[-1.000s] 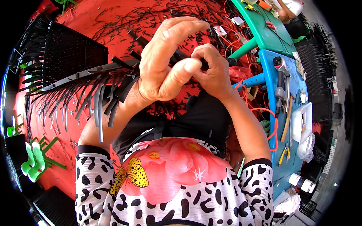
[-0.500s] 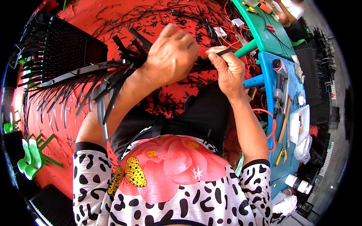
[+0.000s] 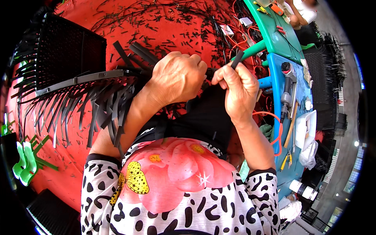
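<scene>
A black woven frame (image 3: 84, 80) reaches in from the left, its long bar fringed with loose flat strips hanging down. My left hand (image 3: 178, 76) is closed around the frame's right-hand end, with its fingers mostly hidden behind the back of the hand. Close on its right, my right hand (image 3: 239, 88) pinches a flat black strip (image 3: 236, 60) between thumb and fingers, and the strip's end points up. A short dark piece of the frame shows between the two hands. Several wider strip ends (image 3: 143, 53) stick up behind my left wrist.
Black offcuts litter the red floor (image 3: 129, 23). To the right, a blue stool (image 3: 278, 121) carries a power tool (image 3: 288, 88), a white tray (image 3: 305, 129) and yellow-handled pliers (image 3: 286, 161). Behind it stands a green stool (image 3: 274, 37), with a person beyond. Green chair-like pieces (image 3: 25, 162) lie left.
Both hands have come a little nearer to me. The right hand has turned, so its strip now points more upward. The frame has shifted slightly left in view.
</scene>
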The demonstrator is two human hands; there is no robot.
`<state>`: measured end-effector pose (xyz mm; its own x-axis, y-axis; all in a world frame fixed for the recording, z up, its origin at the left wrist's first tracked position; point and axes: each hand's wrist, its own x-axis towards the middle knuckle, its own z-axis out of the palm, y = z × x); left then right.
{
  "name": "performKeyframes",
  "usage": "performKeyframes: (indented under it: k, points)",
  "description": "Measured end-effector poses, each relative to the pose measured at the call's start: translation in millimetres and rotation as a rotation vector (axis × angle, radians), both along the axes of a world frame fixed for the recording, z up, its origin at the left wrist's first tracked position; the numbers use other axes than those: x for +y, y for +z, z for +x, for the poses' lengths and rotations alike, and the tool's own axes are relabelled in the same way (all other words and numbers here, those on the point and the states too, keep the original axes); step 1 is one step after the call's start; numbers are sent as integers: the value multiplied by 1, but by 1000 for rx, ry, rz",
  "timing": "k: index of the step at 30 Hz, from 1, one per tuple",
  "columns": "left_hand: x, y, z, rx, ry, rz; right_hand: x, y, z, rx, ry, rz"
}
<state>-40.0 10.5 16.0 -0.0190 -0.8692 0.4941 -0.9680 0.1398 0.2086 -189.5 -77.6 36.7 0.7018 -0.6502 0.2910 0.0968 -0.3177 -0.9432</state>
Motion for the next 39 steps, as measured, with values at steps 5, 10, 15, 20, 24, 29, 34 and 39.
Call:
performKeyframes:
  k: [5,10,15,20,24,29,34,39]
  points:
    - [2,-1,0,8,31,-26,13,12,-11,-52,19,-38]
    - [7,-2,0,-7,19,-65,4,33,8,36,33,-163]
    - [5,-3,1,-19,33,-34,-39,36,50,184,65,-292]
    - [7,-3,-3,-25,37,-20,-81,-6,75,399,108,-490]
    - [5,-3,-3,54,1,-34,-86,-17,75,536,189,-450]
    - [5,1,3,50,-21,-43,-91,-27,86,585,249,-512]
    - [-3,1,11,68,-37,-45,-93,-9,84,610,239,-207]
    - [-5,2,14,99,-42,-36,-98,4,66,270,522,76]
